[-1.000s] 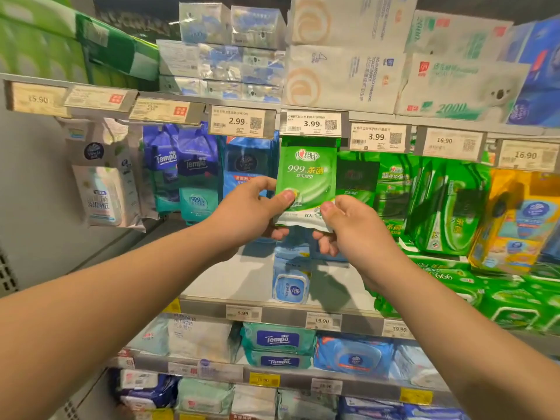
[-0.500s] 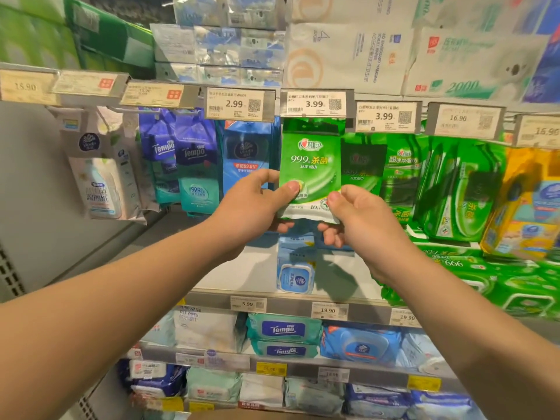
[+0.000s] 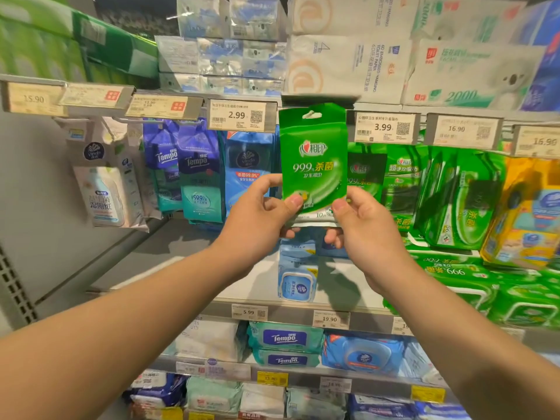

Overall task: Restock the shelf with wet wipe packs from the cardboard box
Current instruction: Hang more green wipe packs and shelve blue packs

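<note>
A small green wet wipe pack (image 3: 313, 159) is held upright in front of the shelf, its hang hole at the top. My left hand (image 3: 257, 219) pinches its lower left corner with the thumb on the front. My right hand (image 3: 363, 225) pinches its lower right corner the same way. The top of the pack covers the price tag between the 2.99 tag (image 3: 241, 115) and the 3.99 tag (image 3: 383, 127). More green packs (image 3: 366, 177) hang just behind it to the right. The cardboard box is not in view.
Blue Tempo packs (image 3: 194, 177) and a blue pack (image 3: 247, 168) hang left of the green one. Larger green packs (image 3: 454, 201) and a yellow pack (image 3: 527, 207) fill the right side. A blue tub pack (image 3: 298, 274) stands on the shelf board (image 3: 194, 262) below. Lower shelves hold more wipes.
Both hands have lifted the green pack; its top, earlier below the middle 3.99 tag, now stands in front of that tag with the hang hole showing.
</note>
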